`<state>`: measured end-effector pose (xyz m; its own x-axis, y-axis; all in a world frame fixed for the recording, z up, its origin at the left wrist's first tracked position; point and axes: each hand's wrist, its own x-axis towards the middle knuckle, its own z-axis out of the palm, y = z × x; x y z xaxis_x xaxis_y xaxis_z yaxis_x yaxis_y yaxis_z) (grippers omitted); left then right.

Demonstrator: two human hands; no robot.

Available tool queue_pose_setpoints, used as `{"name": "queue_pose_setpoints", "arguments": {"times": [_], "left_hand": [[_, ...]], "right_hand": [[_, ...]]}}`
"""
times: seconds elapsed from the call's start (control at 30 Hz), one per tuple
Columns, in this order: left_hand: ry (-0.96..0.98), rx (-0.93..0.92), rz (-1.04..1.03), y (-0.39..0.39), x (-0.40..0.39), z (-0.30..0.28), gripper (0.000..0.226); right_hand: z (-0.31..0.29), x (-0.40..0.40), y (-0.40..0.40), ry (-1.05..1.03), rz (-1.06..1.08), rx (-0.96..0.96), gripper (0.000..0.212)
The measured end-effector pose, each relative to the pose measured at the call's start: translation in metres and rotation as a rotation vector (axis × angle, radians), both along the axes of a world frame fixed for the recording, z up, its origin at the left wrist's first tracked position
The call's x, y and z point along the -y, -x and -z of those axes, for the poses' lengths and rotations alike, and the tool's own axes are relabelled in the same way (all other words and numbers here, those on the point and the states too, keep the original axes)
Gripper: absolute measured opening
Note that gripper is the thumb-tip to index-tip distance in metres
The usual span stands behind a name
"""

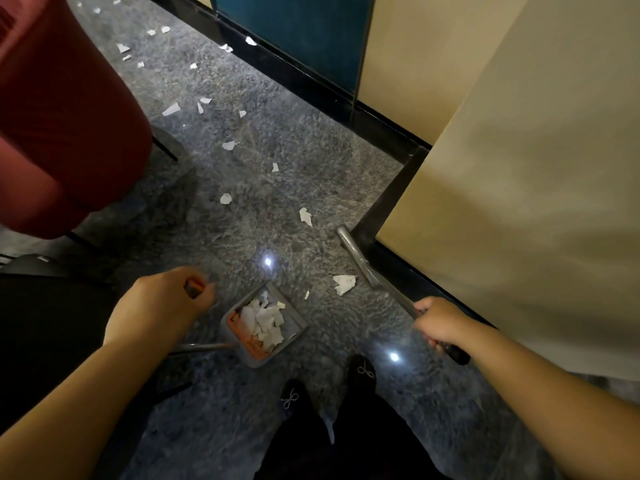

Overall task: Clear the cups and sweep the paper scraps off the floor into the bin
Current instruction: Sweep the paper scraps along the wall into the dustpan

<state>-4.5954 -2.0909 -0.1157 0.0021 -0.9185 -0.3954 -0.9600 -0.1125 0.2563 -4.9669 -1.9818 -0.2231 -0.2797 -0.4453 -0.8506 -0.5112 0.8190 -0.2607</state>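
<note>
The left hand (162, 303) curls its grip round the top of the dustpan handle (194, 289), of which a dark and orange bit shows between thumb and fingers. The dustpan (298, 323) sits on the floor (277, 140) just right of and below that hand, a grey tray with an orange inner edge, and a heap of white paper scraps (265, 322) lies inside it. A thin metal rod (204, 347) runs from the pan's near corner toward the left forearm.

The right hand (440, 322) closes its grip on the broom handle (450, 351), fingers wrapped round it, the black end sticking out below the fist. The shaft slants up and left from the hand to the broom head (349, 244), a pale grey piece that rests on the floor against the dark skirting at the wall corner (381, 216).

One larger scrap (344, 284) lies on the floor between the dustpan and the broom shaft, nearer the shaft, with a small sliver (307, 294) beside the pan's far edge. Another scrap (305, 216) lies just left of the broom head. More scraps trail away up the floor toward the upper left, well apart from both hands (225, 198) (229, 145) (171, 109).

A red bin (59, 109) fills the upper left. Two dark shoes (362, 372) stand below the pan.
</note>
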Motion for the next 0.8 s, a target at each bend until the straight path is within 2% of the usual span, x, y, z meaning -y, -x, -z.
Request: {"name": "queue_pose_setpoints", "arguments": {"times": [0.37,0.8], "left_hand": [[0.010,0.020,-0.007,-0.006,0.022,0.019,0.018],[0.034,0.042,-0.023,-0.034,0.001,0.029,0.018]], "right_hand": [[0.024,0.017,-0.048,-0.110,-0.150,0.058,0.053],[0.003,0.011,-0.140,-0.121,-0.145,0.311,0.049]]}}
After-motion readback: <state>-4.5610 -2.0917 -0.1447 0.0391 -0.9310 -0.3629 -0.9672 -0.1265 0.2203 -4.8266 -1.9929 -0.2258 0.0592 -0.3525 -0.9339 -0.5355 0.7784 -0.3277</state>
